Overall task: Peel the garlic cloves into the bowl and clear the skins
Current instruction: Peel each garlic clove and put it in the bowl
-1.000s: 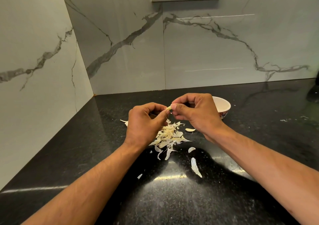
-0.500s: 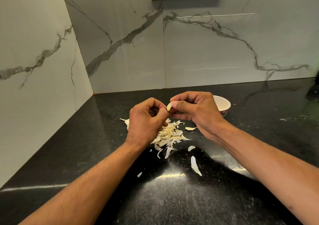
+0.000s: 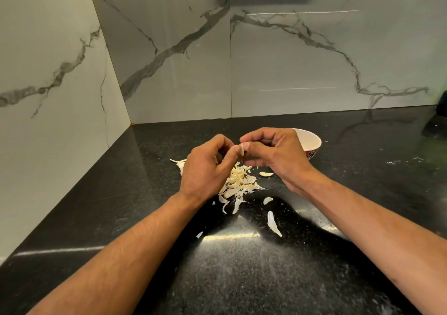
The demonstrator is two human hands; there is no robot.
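Both hands raised over skins (image 3: 238,181) — left hand (image 3: 205,169) curled | right hand (image 3: 273,155) pinching garlic clove (image 3: 242,149)

One wide-angle view from my head, angled forward and down, close over my black counter (image 3: 135,193), facing the marble wall corner at upper left, my forearms entering from the bottom edge

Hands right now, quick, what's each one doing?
Left hand: fingers curled, pinching the garlic clove.
Right hand: also pinching the same clove.
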